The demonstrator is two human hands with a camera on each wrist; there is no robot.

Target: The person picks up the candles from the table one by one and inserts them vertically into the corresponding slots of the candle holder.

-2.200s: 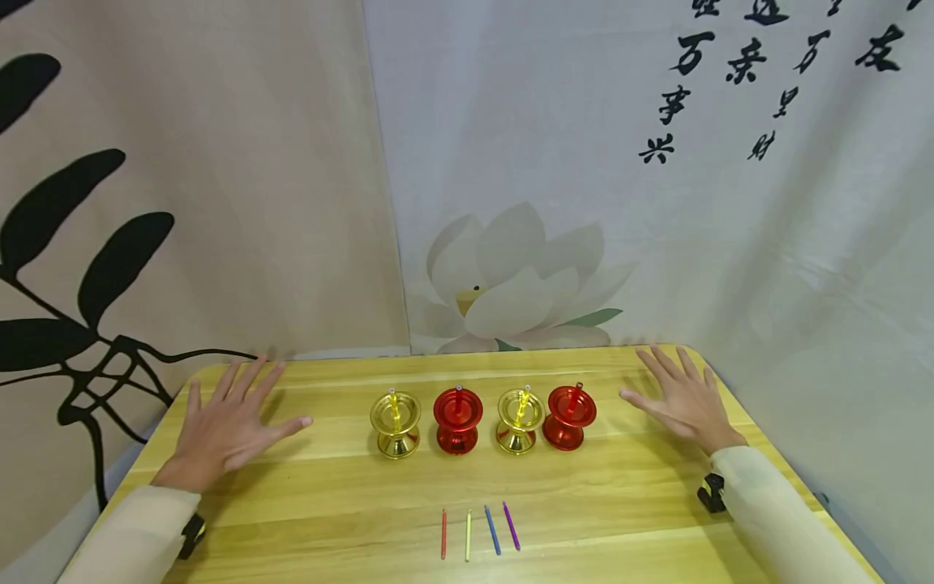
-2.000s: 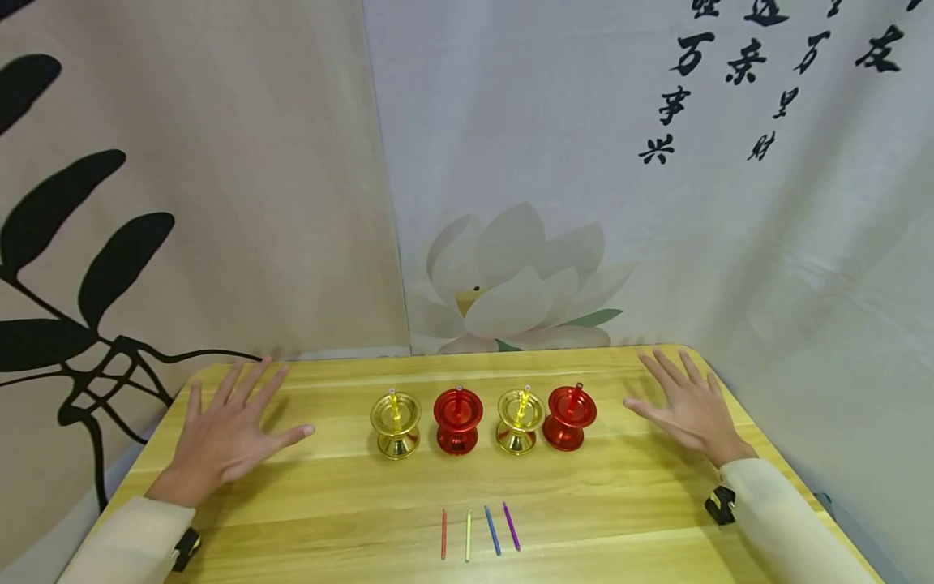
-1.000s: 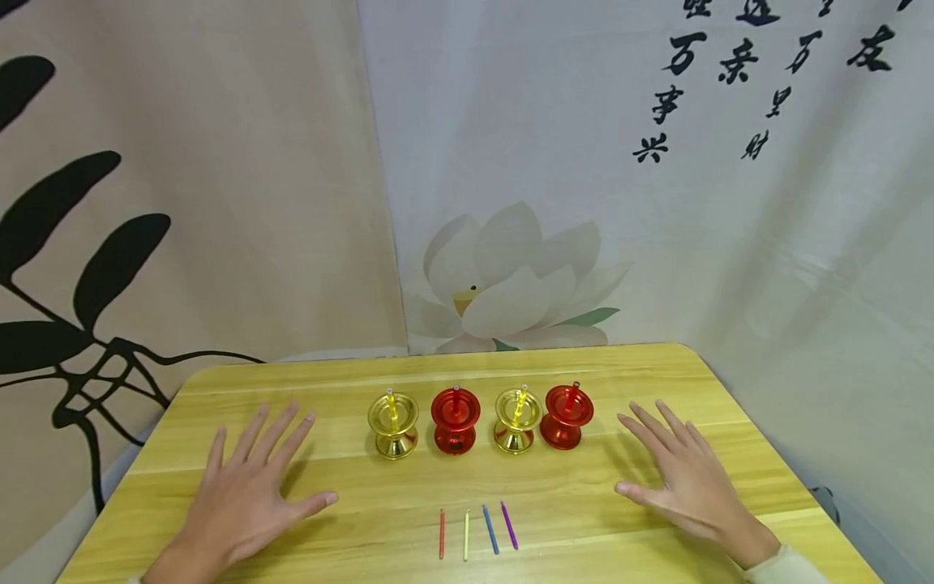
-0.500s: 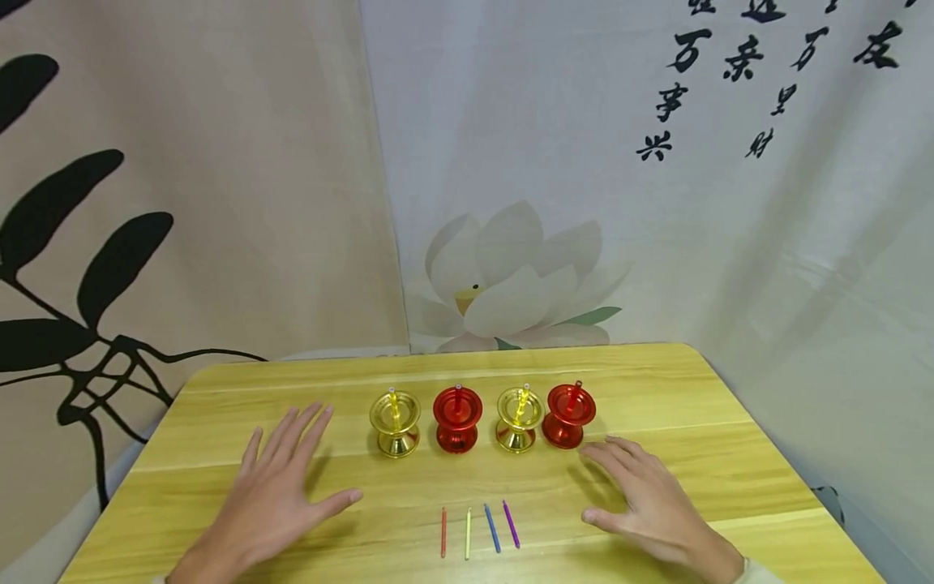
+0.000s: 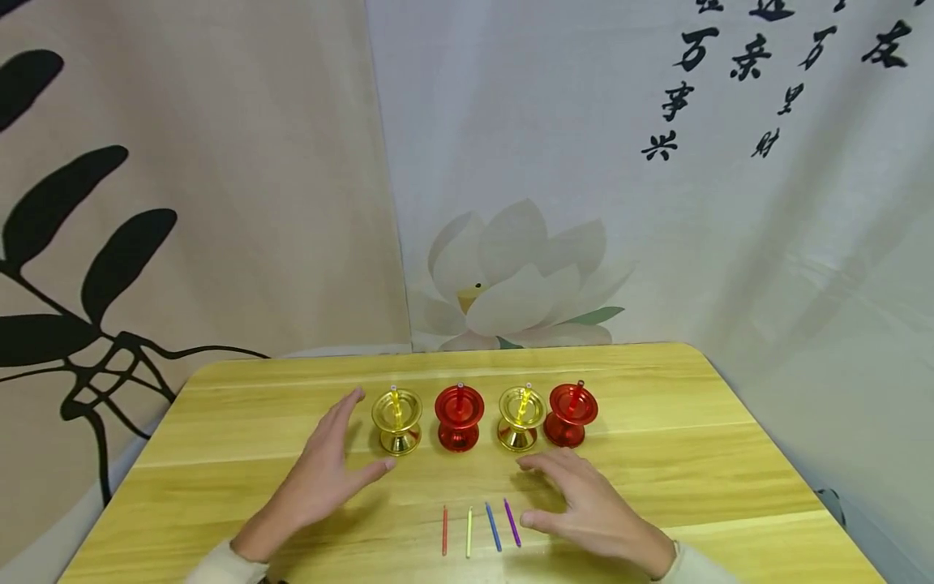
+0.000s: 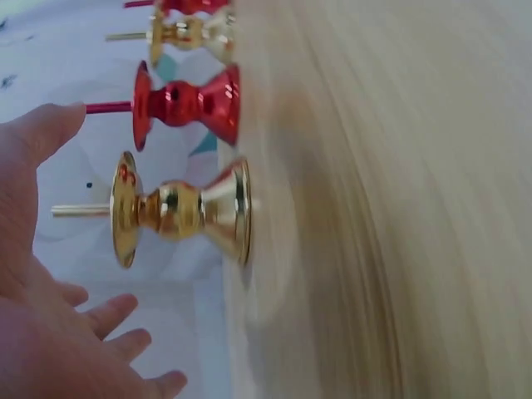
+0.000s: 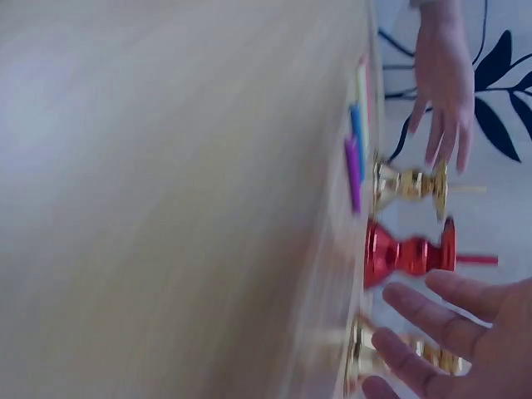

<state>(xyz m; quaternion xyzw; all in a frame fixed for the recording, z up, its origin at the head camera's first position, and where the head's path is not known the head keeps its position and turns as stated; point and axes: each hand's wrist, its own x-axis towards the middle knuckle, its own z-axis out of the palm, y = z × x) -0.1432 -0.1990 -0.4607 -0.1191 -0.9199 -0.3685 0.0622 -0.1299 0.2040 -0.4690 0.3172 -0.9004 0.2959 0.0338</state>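
The head camera is looking forward and down from above at the whole yellow wooden tabletop (image 5: 657, 454). Both wrist cameras are sitting low and close, turned sideways. All three views are sharing the leftmost shiny gold hourglass-shaped candle holder (image 5: 397, 422) (image 6: 179, 209) (image 7: 410, 184) and its red neighbour.

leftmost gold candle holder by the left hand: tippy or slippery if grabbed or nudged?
Probably somewhat tippy: the gold holder stands upright on the table with a narrow waist and a cup about as wide as its foot, so a high push may topple it. Its glossy surface looks slippery; the waist seems the surest grip. It looks rigid. The left hand is open beside it, not touching.
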